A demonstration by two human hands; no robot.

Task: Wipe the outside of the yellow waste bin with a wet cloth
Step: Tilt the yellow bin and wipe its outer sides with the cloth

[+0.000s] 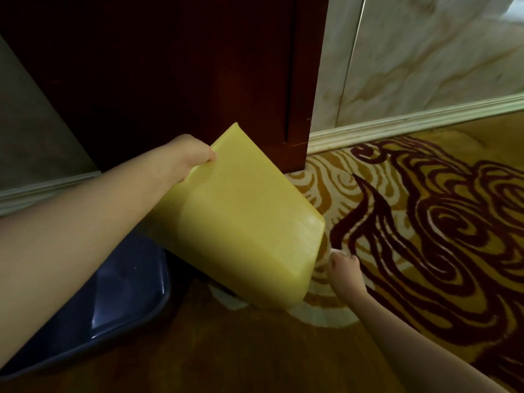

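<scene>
The yellow waste bin is tilted over the carpet, its rim toward the upper left and its base toward the lower right. My left hand grips the rim at the upper left. My right hand is curled beside the bin's lower right corner, by the base. A bit of pale cloth shows at its fingertips, against the bin's base; most of the cloth is hidden.
A dark blue basin lies on the floor under my left forearm. Dark wooden furniture stands right behind the bin. A marble wall with a white skirting board is at the right. Patterned yellow and maroon carpet covers the floor.
</scene>
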